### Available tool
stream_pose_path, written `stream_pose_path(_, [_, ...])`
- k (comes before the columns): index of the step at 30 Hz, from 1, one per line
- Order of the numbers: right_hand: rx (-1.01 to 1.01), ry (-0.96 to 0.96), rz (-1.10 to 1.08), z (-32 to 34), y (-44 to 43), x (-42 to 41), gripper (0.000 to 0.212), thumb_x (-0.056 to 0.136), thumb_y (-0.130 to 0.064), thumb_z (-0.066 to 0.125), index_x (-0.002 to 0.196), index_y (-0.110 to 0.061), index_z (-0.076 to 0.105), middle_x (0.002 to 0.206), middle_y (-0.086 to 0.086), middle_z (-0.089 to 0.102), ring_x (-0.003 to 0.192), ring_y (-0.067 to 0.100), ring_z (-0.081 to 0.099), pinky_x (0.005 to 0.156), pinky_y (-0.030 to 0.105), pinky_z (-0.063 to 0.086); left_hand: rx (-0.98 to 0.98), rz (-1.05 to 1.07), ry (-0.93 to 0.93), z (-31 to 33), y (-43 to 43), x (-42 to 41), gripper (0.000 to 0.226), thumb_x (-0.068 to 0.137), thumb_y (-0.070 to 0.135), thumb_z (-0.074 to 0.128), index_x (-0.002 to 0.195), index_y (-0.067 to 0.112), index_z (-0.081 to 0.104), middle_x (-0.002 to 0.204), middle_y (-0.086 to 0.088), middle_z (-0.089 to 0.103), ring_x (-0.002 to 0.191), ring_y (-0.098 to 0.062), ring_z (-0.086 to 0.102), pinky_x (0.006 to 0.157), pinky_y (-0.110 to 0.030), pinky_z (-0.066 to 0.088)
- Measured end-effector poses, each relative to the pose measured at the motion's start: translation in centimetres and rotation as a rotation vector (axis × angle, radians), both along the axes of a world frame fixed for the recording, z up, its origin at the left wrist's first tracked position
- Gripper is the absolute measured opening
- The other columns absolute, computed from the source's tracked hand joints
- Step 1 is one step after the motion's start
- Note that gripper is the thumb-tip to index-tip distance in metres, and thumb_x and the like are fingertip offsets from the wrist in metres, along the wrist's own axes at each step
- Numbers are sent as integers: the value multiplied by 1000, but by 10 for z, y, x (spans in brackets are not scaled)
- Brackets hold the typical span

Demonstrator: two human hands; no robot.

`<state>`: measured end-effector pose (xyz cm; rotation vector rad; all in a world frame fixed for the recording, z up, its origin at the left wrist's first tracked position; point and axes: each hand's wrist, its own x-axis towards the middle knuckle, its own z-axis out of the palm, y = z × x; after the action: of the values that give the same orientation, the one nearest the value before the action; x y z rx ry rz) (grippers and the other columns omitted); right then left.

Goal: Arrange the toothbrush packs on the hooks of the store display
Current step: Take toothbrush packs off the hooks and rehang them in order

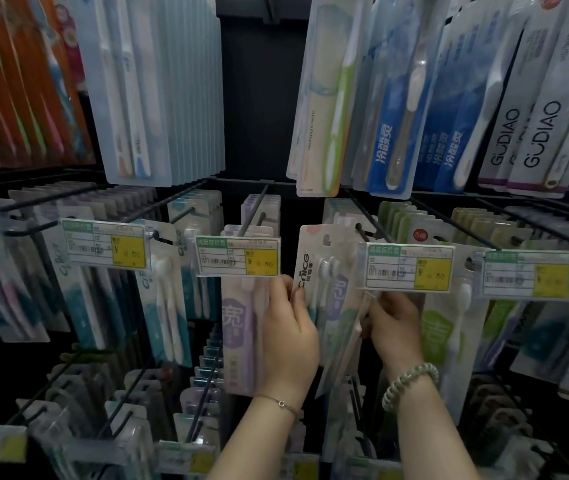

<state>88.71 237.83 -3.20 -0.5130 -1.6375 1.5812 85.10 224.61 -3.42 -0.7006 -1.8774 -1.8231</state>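
Observation:
A white toothbrush pack [314, 261] printed "Cnice" stands upright in the middle of the display, its hang hole at a black hook [362, 233]. My left hand [288, 337] grips the pack's left edge, thumb on its front. My right hand [395, 327] holds the pack's lower right side, under a price tag [409, 266]. More packs hang behind it on the same hook. Left of my left hand hangs a purple pack [238, 327].
Rows of toothbrush packs fill hooks above, to both sides and below. Price tags [238, 256] with yellow fields stick out at the hook tips. A dark gap [262, 98] runs between the upper rows. Green packs [439, 327] hang right of my right hand.

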Motion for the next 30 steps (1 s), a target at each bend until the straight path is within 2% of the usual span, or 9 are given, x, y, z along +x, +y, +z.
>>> stream_pose_path(3, [37, -12, -52, 6, -1, 1, 22, 91, 1, 53, 73, -8, 61, 57, 5, 55, 44, 7, 47, 43, 17, 41, -11, 14, 4, 0, -1, 0, 27, 101, 13, 44, 84, 34, 39, 68, 7, 47, 57, -6, 47, 48, -24, 35])
stream_pose_path(7, [93, -7, -68, 8, -3, 5, 30, 93, -4, 53, 69, -19, 61, 63, -5, 60, 58, 7, 53, 56, 21, 42, -33, -2, 18, -4, 0, -3, 16, 100, 12, 45, 90, 24, 43, 72, 1, 53, 56, -5, 48, 48, -16, 36])
stream_pose_path(10, [238, -74, -68, 13, -5, 6, 27, 93, -10, 55, 71, -21, 63, 67, -13, 60, 63, -4, 55, 57, 12, 41, -63, -20, 30, -4, -1, -1, 10, 100, 12, 45, 94, 20, 45, 73, -2, 54, 55, -7, 47, 47, -16, 33])
stream_pose_path(12, [314, -142, -84, 17, -7, 5, 20, 93, -12, 55, 77, -20, 65, 73, -11, 63, 73, 2, 58, 62, 16, 42, -58, -24, 42, -2, -3, 3, 17, 100, 11, 44, 91, 25, 43, 70, -4, 53, 53, -10, 46, 45, -17, 31])
stream_pose_path(14, [331, -150, -105, 19, -8, 6, 16, 92, -11, 55, 85, -16, 69, 82, -6, 66, 83, 8, 58, 73, 20, 40, -43, -35, 46, 1, -6, 8, 26, 100, 10, 44, 88, 32, 41, 69, -6, 54, 56, -17, 49, 45, -26, 33])
stream_pose_path(18, [400, -191, -117, 17, -11, 14, 15, 95, -18, 54, 83, -18, 64, 78, -8, 63, 74, 3, 56, 58, 17, 38, -71, -19, 45, 2, -11, 11, 17, 100, 10, 46, 91, 25, 44, 67, -2, 54, 56, -11, 52, 44, -23, 36])
stream_pose_path(23, [465, -277, -222, 5, -17, 26, 12, 94, -21, 53, 89, -18, 64, 80, -5, 65, 73, 14, 60, 62, 26, 44, -101, 20, -9, -1, -19, 15, 7, 101, 15, 45, 96, 20, 46, 61, 1, 52, 48, -6, 47, 41, -19, 33])
stream_pose_path(27, [553, -342, -327, 2, -25, 36, 13, 94, -22, 54, 89, -15, 64, 70, -1, 61, 57, 9, 51, 47, 18, 33, -128, 29, -44, 0, -23, 22, 9, 102, 18, 42, 102, 26, 48, 63, -2, 57, 51, -6, 48, 44, -23, 35])
stream_pose_path(30, [533, -379, -336, 2, -29, 44, 13, 95, -16, 53, 89, -10, 63, 69, 0, 58, 56, 11, 51, 50, 18, 35, -137, 36, -26, 0, -27, 30, 12, 102, 18, 42, 107, 23, 51, 63, 0, 57, 53, -5, 51, 44, -19, 36])
